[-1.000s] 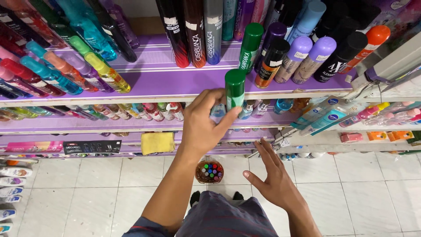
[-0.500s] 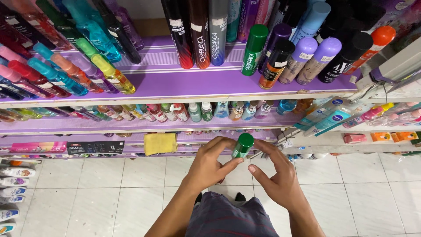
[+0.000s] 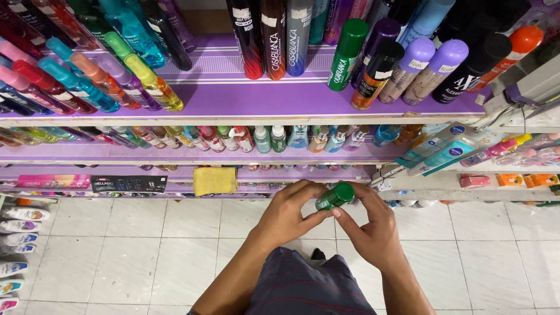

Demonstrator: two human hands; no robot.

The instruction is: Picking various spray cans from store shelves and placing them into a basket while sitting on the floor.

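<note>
A green spray can (image 3: 335, 196) with a green cap sits between both my hands, held low in front of my body. My left hand (image 3: 289, 210) wraps its body from the left. My right hand (image 3: 370, 224) cups it from the right, fingers curled near the cap. Above, a purple shelf (image 3: 233, 96) carries several upright spray cans, among them another green one (image 3: 346, 53) beside black, silver and purple cans.
Colourful slim bottles (image 3: 87, 76) lie slanted at the shelf's left. A lower shelf holds small bottles (image 3: 262, 139). A yellow cloth (image 3: 214, 181) hangs off a lower edge. White tubes (image 3: 14, 245) line the far left above a white tiled floor (image 3: 146, 245).
My left hand brought the green can down from shelf height to waist level. My right hand rose from below and closed onto the can.
</note>
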